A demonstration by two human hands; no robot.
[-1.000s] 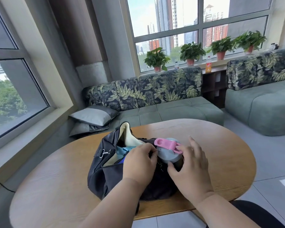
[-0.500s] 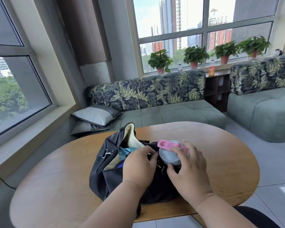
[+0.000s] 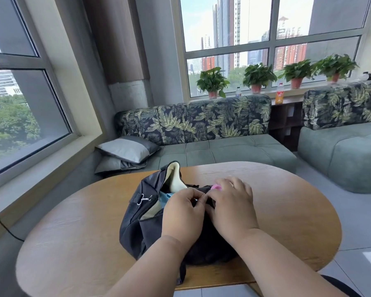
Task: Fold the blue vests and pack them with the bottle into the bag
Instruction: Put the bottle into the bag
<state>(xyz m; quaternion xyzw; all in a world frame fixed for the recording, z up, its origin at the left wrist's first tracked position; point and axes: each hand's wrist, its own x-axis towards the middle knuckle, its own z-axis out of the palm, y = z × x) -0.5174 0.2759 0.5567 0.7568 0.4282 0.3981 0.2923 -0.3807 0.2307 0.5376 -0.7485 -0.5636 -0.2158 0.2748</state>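
At lower centre, my left hand (image 3: 185, 213) pinches the black bag (image 3: 137, 228) opening; my right hand (image 3: 231, 202) lies curled over the bottle's pink cap (image 3: 216, 186), grip unclear. Blue vest (image 3: 165, 197) shows inside. Beyond the wooden table (image 3: 73, 232), a leaf-print sofa (image 3: 201, 125).

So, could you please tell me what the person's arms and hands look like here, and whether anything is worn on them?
Both forearms are bare up to the frame edge: no sleeves show. The left hand and the right hand wear no gloves, and no watch, bracelet or ring is visible. The nails look short and unpainted, though the right hand's fingers are motion-blurred.
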